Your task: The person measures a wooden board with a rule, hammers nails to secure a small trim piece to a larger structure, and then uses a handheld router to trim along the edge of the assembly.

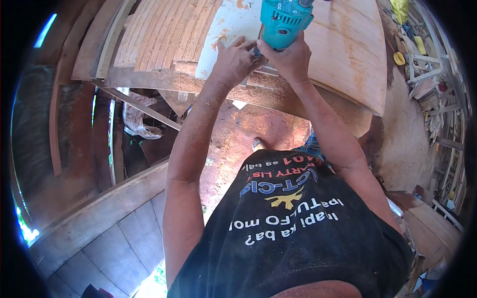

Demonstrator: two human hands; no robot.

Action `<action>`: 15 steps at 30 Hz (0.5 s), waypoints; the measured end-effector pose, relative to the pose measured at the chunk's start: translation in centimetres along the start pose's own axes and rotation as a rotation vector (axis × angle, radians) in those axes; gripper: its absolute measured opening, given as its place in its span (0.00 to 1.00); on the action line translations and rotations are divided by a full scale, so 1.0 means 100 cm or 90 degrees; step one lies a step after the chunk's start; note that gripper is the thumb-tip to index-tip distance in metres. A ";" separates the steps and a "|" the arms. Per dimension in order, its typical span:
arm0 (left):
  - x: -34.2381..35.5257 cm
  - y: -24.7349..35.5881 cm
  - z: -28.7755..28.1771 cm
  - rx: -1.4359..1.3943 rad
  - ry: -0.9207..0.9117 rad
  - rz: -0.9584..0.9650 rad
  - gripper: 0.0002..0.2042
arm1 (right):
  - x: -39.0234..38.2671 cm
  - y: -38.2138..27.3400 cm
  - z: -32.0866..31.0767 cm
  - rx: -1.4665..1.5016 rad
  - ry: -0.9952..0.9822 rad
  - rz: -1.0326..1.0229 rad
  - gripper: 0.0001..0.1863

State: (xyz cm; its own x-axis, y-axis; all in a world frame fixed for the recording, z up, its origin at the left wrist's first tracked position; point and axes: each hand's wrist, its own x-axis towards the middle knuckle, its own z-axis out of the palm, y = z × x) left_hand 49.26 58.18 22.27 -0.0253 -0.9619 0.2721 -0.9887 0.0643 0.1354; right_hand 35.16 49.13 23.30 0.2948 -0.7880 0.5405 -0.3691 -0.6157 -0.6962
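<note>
A teal corded-style power tool stands at the top centre over a white board dusted with wood shavings. My right hand grips the tool's lower body, thumb toward its front. My left hand is just left of it, fingers bent and closed at the dark base of the tool; what exactly they grip is partly hidden. Under both hands lies the sawdust-covered bench edge. A pale plywood sheet lies to the right of the tool.
Several narrow wooden slats lie left of the white board. Piled offcuts line the right wall. A wooden rail runs diagonally below the bench's left end. A foot shows on the sawdust-strewn floor.
</note>
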 end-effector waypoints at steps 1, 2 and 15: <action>0.001 0.000 0.000 0.009 -0.014 -0.002 0.17 | 0.001 0.001 0.000 0.001 0.002 0.002 0.35; 0.003 0.001 0.000 0.009 -0.013 -0.009 0.17 | 0.002 0.001 0.000 0.003 -0.005 -0.002 0.35; 0.003 -0.006 0.002 0.000 -0.029 -0.004 0.12 | 0.012 0.001 -0.004 -0.001 -0.059 0.036 0.36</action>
State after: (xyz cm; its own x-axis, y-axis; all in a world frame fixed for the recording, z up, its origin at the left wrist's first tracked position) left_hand 49.79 57.80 22.04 -0.0255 -0.9734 0.2275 -0.9890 0.0578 0.1363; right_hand 35.09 48.06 24.10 0.3539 -0.8179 0.4535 -0.3895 -0.5698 -0.7237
